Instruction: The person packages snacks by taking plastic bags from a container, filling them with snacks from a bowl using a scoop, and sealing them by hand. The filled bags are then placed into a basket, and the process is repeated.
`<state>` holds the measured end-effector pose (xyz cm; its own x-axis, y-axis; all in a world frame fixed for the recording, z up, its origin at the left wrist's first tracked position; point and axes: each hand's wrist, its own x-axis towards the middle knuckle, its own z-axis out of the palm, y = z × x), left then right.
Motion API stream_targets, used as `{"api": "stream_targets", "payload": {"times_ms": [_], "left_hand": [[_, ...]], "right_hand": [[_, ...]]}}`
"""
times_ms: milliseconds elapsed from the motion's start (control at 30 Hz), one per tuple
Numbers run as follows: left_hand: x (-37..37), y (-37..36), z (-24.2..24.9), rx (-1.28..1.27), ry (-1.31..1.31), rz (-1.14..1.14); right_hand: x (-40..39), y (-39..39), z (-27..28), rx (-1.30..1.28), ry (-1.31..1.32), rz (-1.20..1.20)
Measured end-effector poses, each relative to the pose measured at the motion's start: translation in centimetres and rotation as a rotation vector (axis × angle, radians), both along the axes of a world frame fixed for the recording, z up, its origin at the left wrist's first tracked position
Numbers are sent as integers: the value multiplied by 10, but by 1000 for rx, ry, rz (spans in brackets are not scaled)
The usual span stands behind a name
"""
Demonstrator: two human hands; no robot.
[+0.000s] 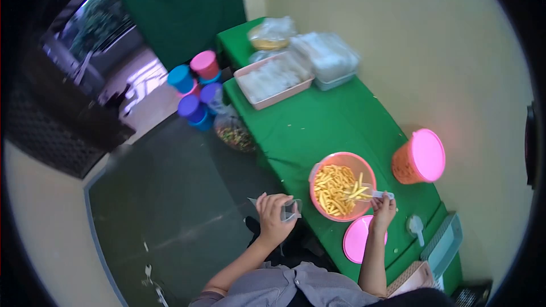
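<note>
My left hand [275, 220] is closed around a clear plastic bag [292, 209], whose mouth is held apart, just off the table's near edge. In my right hand [383, 215] is the handle of a clear scoop [381, 194]. Yellow stick-shaped snacks fill the scoop's bowl, which is over the right part of an orange-pink tub [364, 165]. More snack sticks [333, 186] lie inside the tub. A round pink lid [354, 243] rests on the table beside the tub, partly behind my right forearm.
Green cloth covers the table [335, 122]. A pink-lidded container [405, 165] stands near the wall. Another scoop [417, 228] lies near a teal tray [446, 241]. At the far end sits a pink tray [273, 99] of plastic bags. Stacked colourful tubs [193, 111] and a filled bag [235, 135] are on the floor.
</note>
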<state>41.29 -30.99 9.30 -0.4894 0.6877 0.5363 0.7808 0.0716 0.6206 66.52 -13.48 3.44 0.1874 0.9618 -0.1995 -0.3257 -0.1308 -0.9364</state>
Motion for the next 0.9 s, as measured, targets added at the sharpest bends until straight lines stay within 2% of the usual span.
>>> {"api": "stream_targets", "payload": {"times_ms": [200,267,400,533,667,767,900], "left_hand": [[-20,-48,4,10,-14,147],[-27,-57,6,11,-8,205],[-24,-67,6,20,-16,246],[-5,-57,5,0,-38,202],[12,-34,9,-25,-103,69],[25,-15,19,-134,-124,-50],[32,11,21,-152,-102,-145]], "right_hand": [[-9,29,-14,41,-2,79],[-6,40,-28,35,20,-5],[-10,43,-21,64,31,-5],[-9,47,-20,14,-8,40],[0,50,-24,-4,32,113],[4,44,-24,47,-8,147],[4,32,-21,28,4,113]]}}
